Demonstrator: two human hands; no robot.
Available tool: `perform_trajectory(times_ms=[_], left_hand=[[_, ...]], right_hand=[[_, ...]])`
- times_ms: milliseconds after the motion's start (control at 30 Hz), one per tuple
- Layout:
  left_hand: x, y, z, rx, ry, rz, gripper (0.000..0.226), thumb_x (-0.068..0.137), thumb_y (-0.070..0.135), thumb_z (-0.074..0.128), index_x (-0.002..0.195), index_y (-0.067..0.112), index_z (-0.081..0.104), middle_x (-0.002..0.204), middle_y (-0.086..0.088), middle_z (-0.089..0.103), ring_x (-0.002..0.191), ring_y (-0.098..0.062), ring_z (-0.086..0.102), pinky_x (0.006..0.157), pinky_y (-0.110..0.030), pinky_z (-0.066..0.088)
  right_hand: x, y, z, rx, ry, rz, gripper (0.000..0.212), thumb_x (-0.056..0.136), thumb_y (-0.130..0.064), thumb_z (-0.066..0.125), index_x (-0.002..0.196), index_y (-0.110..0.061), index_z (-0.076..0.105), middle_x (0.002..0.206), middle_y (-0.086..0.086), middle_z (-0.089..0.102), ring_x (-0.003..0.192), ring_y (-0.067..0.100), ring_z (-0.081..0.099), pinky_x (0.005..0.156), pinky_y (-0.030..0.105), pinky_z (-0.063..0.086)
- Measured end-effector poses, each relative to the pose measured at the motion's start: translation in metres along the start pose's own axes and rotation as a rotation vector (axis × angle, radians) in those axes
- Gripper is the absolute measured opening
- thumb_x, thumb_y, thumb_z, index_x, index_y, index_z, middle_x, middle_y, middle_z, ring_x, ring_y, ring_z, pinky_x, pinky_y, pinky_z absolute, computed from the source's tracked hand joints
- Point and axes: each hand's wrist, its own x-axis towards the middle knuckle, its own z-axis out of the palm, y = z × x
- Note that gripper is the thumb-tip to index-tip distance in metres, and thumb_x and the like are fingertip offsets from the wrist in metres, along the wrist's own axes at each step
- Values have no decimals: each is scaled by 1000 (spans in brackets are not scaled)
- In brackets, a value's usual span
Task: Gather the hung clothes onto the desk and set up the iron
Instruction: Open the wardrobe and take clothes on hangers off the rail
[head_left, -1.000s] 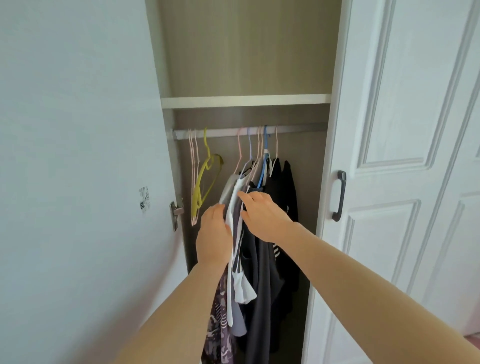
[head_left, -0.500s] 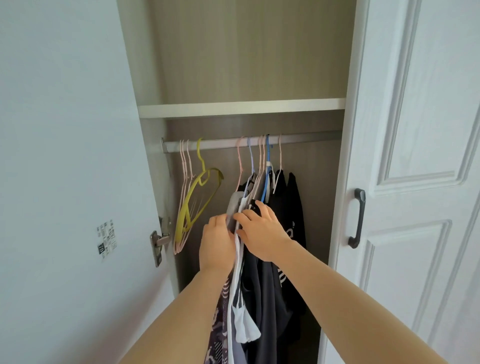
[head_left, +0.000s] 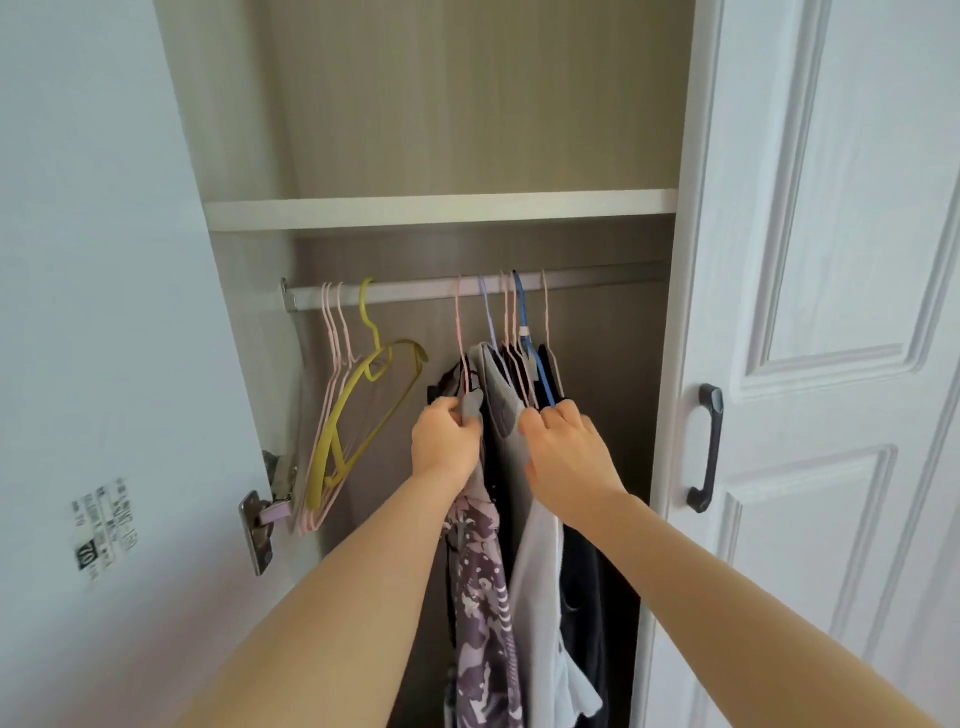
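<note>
Several clothes hang on thin hangers from the wardrobe rail (head_left: 415, 291): a purple patterned garment (head_left: 480, 613), a grey-white top (head_left: 506, 415) and dark garments (head_left: 587, 597). My left hand (head_left: 447, 441) grips the left side of the bunch at the pink hanger's shoulder. My right hand (head_left: 566, 452) grips the right side of the bunch, at the blue hanger (head_left: 524, 332) and the pink ones beside it. All the hooks sit on the rail. No desk or iron is in view.
Empty pink hangers and a yellow hanger (head_left: 358, 410) hang at the rail's left end. A white shelf (head_left: 441, 208) runs just above the rail. The open left door (head_left: 104, 364) and the right door with its dark handle (head_left: 706, 447) flank the opening.
Both hands have moved up the clothes to just below the hanger hooks and closed on the bunch from either side. The view has come closer to the wardrobe.
</note>
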Motion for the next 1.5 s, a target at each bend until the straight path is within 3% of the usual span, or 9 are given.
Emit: perform_trajectory(times_ms=[200,367,567,667,833,1033,1133,1300,1500], left_hand=[[32,17,6,-43,-45,-37,47,89,17,60,134,8,49,113,-8,61,103,-24,58,84,-32,47],[54,27,12,-117,18,-114,35,88,9,57,123,5,58,119,-13,62,109,-30,58,79,-30,44],[79,25,11,-473,-35,-326,21,85,-3,61,105,0,66,82,-15,67,79,-30,65,74,-36,56],[81,26,13,-604,-82,-397,15,91,-6,50,87,2,62,72,-11,58,63,-22,56,60,-26,50],[84,28,11,-627,-73,-399,25,93,-6,41,85,6,61,66,-8,53,55,-16,47,40,-18,44],[85,39,-3,-648,-21,-298,28,92,-3,38,98,5,64,72,-9,55,59,-17,49,54,-24,44],[85,44,-10,-628,5,-269,31,90,-2,39,106,3,65,86,-12,59,72,-20,52,67,-28,44],[62,34,-7,-630,-48,-270,32,89,-3,38,108,3,63,86,-14,58,77,-24,52,73,-31,43],[21,20,3,-694,-50,-303,25,85,-6,42,70,11,54,80,-16,51,75,-26,46,68,-35,39]], right_hand=[[31,-8,-2,44,-21,199,28,94,-21,54,119,-10,45,104,8,65,108,27,53,88,38,45],[61,-17,0,68,-38,288,19,93,-8,52,112,-5,51,101,11,66,94,26,63,73,33,52],[83,-26,1,181,-102,397,18,90,4,49,106,-3,53,99,13,65,88,31,63,60,33,45],[88,-32,5,242,-72,460,13,92,1,47,101,-5,55,99,13,65,98,31,59,72,36,43],[95,-40,12,422,-110,629,23,94,-7,43,112,-5,57,114,16,63,132,36,30,105,47,28],[108,-51,-13,669,17,708,26,91,0,41,111,-2,58,120,19,60,135,37,27,107,51,26],[108,-51,-24,696,60,705,29,91,2,39,111,-4,59,122,17,59,133,35,28,107,50,27],[85,-59,-31,690,57,680,27,91,-1,38,111,-4,56,118,17,59,124,34,36,101,46,34],[45,-66,-42,770,84,665,18,98,-13,38,103,-4,53,107,18,57,103,27,47,81,38,43]])
